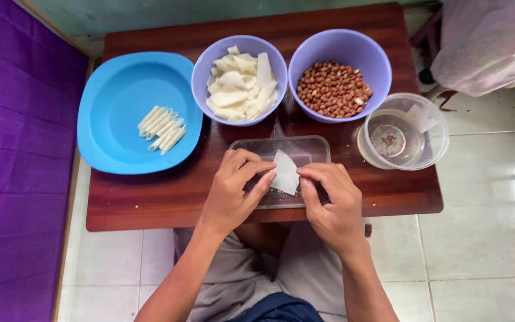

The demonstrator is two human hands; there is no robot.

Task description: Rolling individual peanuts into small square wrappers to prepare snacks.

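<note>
My left hand [235, 189] and my right hand [330, 201] meet over a clear plastic tray [305, 146] at the front of a small wooden table [150, 197]. Both pinch a small white pastry wrapper sheet [285, 173], fingertips on its lower corners. A purple bowl [204, 65] behind holds a pile of cut white wrapper pieces [239, 88]. A second purple bowl [377, 62] holds red-brown peanuts [332, 89]. On the left, a blue plate [114, 89] carries several thin rolled white sticks [162, 128].
A clear round container with a little liquid [403, 132] stands at the table's right edge. A purple mat [13, 161] lies to the left, white floor tiles [490, 238] to the right. A pale cloth [490, 42] sits at the top right.
</note>
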